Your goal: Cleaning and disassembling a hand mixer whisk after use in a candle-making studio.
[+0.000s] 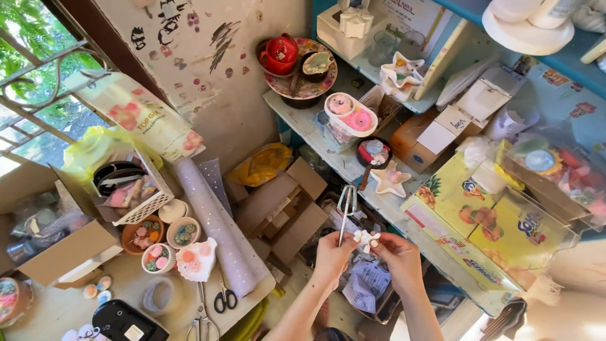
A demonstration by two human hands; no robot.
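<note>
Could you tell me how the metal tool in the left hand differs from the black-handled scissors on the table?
The metal tool is all bare metal; the scissors have black handles. The tool is held upright in the left hand, next to a small white piece in the right hand; the scissors lie flat on the table, untouched. Both have looped handles.

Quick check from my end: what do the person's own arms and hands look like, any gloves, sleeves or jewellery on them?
Both forearms are bare with no sleeves showing in the head view. The left hand and right hand wear no gloves. No watch, bracelet or ring can be made out, though the fingers are too small to be sure about rings.
</note>
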